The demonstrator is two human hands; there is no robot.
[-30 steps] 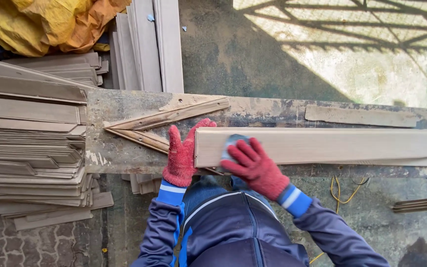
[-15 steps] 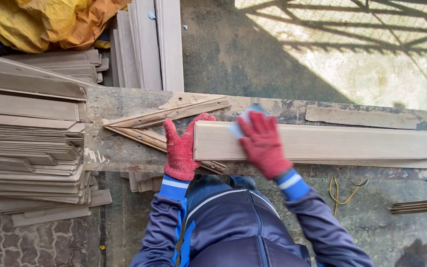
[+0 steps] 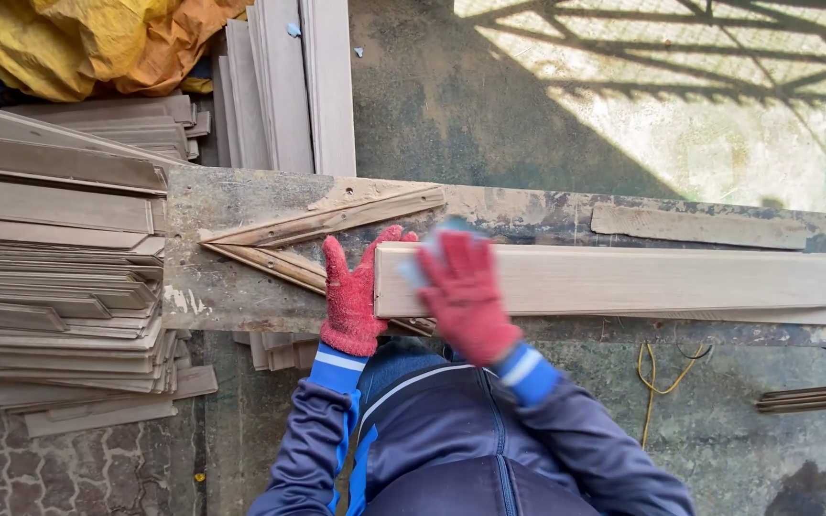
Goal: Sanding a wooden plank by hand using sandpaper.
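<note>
I am bracing my left hand (image 3: pixel 351 301) in its red knitted glove against the cut end of the long pale board (image 3: pixel 642 280), fingers spread and thumb hooked over the far corner, so it is pressing rather than gripping. The board is lying flat along the worn workbench (image 3: pixel 241 201), its near end just in front of me and its length running off to my right past the edge of view. My right hand (image 3: pixel 466 296), also gloved in red, is lying palm down on the board's top face close to that end, fingers curled over a small pale blue-grey pad (image 3: pixel 424 256) of which only a corner is showing; the hand is blurred, so I cannot tell how tightly I am clamping it. I am judging the board to be stiff and fairly light for its length, with a smooth face that could be sliding on the dusty bench, so holding it at the end and pushing down on the face seems the sound place to take it. Beside my left hand, two thin wooden strips (image 3: pixel 322 225) are lying in a wedge on the bench. A stack of similar boards (image 3: pixel 54 277) is sitting to my left, with a yellow tarpaulin (image 3: pixel 97 43) bunched beyond it.
</note>
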